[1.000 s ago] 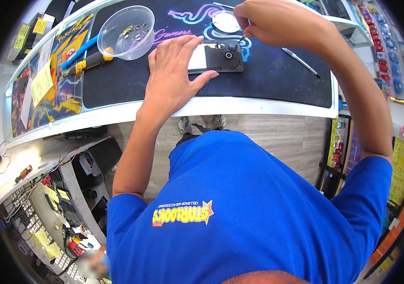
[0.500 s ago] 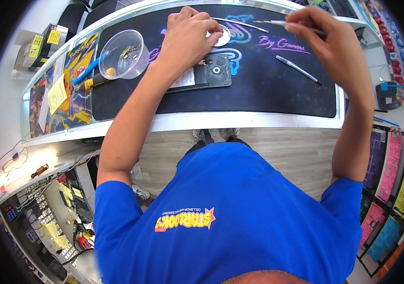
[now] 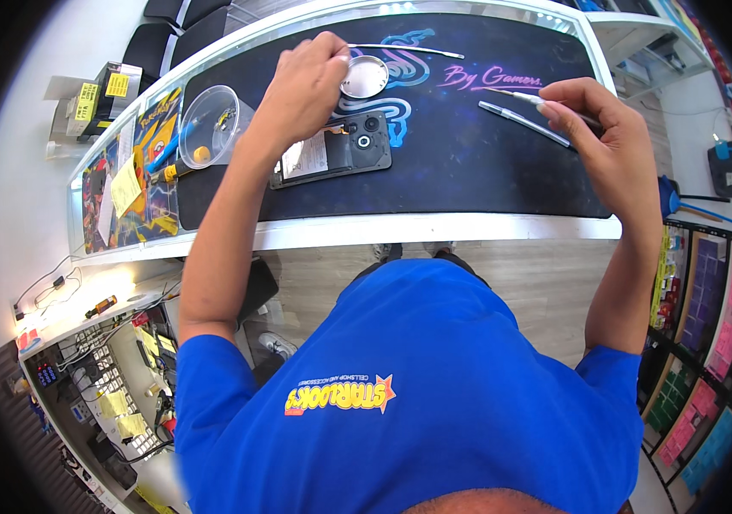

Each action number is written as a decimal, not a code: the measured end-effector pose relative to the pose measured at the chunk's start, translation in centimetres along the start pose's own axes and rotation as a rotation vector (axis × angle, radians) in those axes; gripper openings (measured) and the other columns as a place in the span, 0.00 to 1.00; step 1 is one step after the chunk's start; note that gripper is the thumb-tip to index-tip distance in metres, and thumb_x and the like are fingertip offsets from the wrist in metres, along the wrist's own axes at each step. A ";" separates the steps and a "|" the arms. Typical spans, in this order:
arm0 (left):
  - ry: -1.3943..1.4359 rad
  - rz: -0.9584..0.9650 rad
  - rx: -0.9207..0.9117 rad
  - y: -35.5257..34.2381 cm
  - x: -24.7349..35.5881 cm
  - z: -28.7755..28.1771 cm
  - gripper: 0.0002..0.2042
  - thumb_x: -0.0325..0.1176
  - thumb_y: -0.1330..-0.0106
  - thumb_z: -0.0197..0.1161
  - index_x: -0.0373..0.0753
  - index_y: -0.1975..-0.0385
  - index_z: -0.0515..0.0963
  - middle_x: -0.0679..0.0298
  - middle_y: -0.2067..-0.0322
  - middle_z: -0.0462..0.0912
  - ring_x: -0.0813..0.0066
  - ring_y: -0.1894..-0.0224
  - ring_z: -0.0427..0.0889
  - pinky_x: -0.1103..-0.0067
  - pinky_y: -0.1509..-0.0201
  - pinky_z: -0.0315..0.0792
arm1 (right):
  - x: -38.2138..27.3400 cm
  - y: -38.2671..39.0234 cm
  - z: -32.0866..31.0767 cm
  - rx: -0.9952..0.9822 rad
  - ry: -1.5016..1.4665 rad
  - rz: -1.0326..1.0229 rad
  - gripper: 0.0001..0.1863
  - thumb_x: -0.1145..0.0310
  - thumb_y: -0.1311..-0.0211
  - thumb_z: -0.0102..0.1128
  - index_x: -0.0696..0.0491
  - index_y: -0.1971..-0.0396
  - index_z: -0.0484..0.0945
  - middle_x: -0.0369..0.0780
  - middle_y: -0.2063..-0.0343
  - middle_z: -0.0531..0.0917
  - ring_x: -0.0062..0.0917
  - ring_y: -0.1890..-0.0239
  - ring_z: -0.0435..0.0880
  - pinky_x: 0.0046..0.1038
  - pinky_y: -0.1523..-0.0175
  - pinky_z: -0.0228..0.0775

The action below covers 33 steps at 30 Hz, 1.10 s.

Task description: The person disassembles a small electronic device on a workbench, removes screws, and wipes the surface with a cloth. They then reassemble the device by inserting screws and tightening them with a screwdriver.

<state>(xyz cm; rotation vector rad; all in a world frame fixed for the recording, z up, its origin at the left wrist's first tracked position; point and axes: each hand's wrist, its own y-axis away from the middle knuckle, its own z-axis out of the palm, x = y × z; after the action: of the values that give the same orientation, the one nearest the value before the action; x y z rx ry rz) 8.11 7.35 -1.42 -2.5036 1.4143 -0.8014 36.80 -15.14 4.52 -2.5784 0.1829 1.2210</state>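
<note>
While left hand (image 3: 301, 81) touches round dish (image 3: 364, 76), clear cup (image 3: 206, 114) holds tools.

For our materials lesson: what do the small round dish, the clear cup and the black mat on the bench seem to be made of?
Small round dish: probably metal, shiny silvery finish reflecting light.
Clear cup: likely plastic, see-through, with tools visible behind its wall.
Black mat: seemingly soft rubber or fabric, matte, with printed coloured designs, lying flat.

Shiny metal dish (image 3: 364, 76), matt blk mat (image 3: 469, 146)
</note>
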 end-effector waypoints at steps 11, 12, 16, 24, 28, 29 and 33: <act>0.911 -0.292 0.263 7.0 4.3 -0.5 0.12 0.41 0.21 0.65 0.39 0.58 0.84 0.70 0.65 0.84 0.83 0.60 0.76 0.80 0.54 0.70 | -5.6 -2.7 5.4 -0.218 -0.112 -0.095 0.10 0.71 0.27 0.69 0.59 0.52 0.86 0.35 0.62 0.89 0.15 0.58 0.85 0.19 0.50 0.75; 0.966 -0.308 0.305 7.3 4.4 -0.9 0.09 0.37 0.29 0.73 0.41 0.54 0.88 0.70 0.61 0.88 0.84 0.57 0.79 0.80 0.53 0.69 | -6.2 -2.9 5.9 -0.193 -0.131 -0.136 0.10 0.70 0.28 0.70 0.59 0.53 0.86 0.36 0.63 0.90 0.16 0.59 0.86 0.19 0.52 0.76; 0.904 -0.211 0.438 8.8 4.5 -2.4 0.09 0.36 0.34 0.78 0.43 0.58 0.87 0.71 0.61 0.88 0.82 0.56 0.80 0.81 0.51 0.66 | -8.5 -2.9 7.0 -0.169 -0.179 -0.231 0.10 0.71 0.29 0.71 0.59 0.54 0.86 0.38 0.63 0.91 0.17 0.59 0.88 0.21 0.53 0.79; 1.244 -0.038 0.506 10.6 4.6 -3.9 0.11 0.22 0.32 0.73 0.42 0.54 0.83 0.65 0.53 0.81 0.79 0.51 0.77 0.81 0.45 0.70 | -12.1 -1.5 8.0 -0.192 -0.248 -0.208 0.09 0.73 0.30 0.71 0.59 0.53 0.86 0.37 0.59 0.91 0.17 0.54 0.88 0.20 0.48 0.78; 1.664 -0.016 0.512 10.8 5.7 -3.5 0.10 0.25 0.32 0.74 0.42 0.54 0.84 0.66 0.53 0.81 0.76 0.49 0.78 0.77 0.39 0.69 | -12.9 -0.7 9.2 -0.195 -0.425 -0.144 0.10 0.74 0.30 0.72 0.59 0.52 0.86 0.37 0.58 0.90 0.16 0.54 0.87 0.19 0.47 0.77; 1.764 0.001 0.500 10.7 5.8 -3.4 0.10 0.26 0.32 0.75 0.41 0.54 0.83 0.66 0.53 0.82 0.76 0.49 0.78 0.76 0.37 0.69 | -12.9 -0.5 9.6 -0.196 -0.486 -0.128 0.10 0.75 0.30 0.72 0.59 0.52 0.86 0.37 0.57 0.90 0.16 0.53 0.87 0.19 0.47 0.77; 2.056 0.027 0.439 10.7 6.7 -2.7 0.08 0.32 0.27 0.71 0.43 0.53 0.83 0.67 0.55 0.81 0.77 0.51 0.76 0.77 0.42 0.68 | -12.9 0.4 10.9 -0.165 -0.578 -0.074 0.11 0.76 0.30 0.72 0.60 0.51 0.85 0.37 0.57 0.90 0.15 0.53 0.86 0.18 0.47 0.77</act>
<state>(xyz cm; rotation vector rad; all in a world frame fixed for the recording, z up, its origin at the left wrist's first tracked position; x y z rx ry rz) 1.41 -3.69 -0.73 -0.6132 0.9525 -3.3748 20.47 -12.24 7.79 -2.2107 -0.1374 1.9496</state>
